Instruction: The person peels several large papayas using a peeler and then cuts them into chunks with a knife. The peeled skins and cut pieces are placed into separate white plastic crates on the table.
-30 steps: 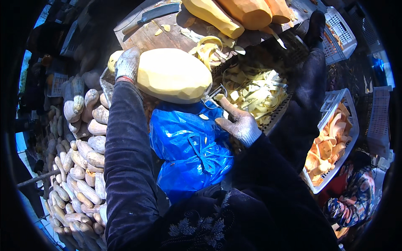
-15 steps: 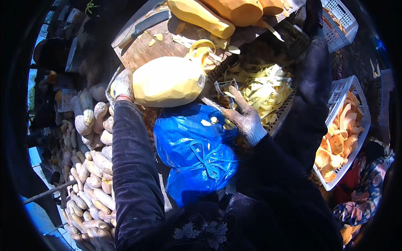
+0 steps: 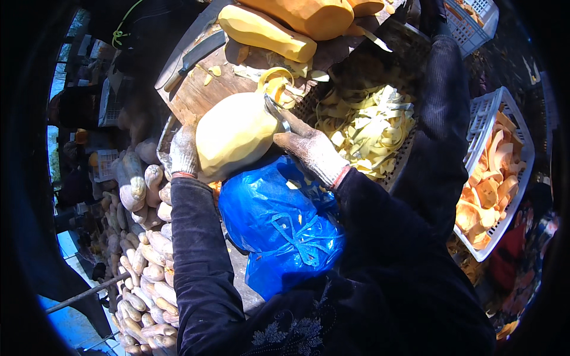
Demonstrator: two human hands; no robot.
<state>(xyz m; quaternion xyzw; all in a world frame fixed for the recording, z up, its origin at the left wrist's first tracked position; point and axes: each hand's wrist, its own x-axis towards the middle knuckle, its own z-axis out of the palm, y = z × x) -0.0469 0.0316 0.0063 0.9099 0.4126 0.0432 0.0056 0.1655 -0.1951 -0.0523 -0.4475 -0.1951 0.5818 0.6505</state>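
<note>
A large, pale yellow peeled pumpkin (image 3: 234, 139) with a faceted surface is held in front of me, over a blue plastic bag (image 3: 255, 204). My left hand (image 3: 184, 149), in a soiled white glove, grips its left end. My right hand (image 3: 312, 153), gloved too, is closed around a peeler (image 3: 278, 113), whose head is against the pumpkin's right end. Most of the peeler's handle is hidden by the fingers. A curled strip of peel (image 3: 275, 82) lies just beyond the pumpkin.
A wooden board (image 3: 187, 98) ahead carries a knife (image 3: 202, 53) and peeled long pumpkins (image 3: 267, 32). Pale peelings (image 3: 380, 127) fill a crate on the right. Farther right, a white crate (image 3: 482, 118) holds orange pieces. Many unpeeled pumpkins (image 3: 151, 261) are piled at left.
My right hand has moved up and left, bringing the peeler from over the peelings onto the pumpkin's right end. The pumpkin has been tilted, its right end now higher.
</note>
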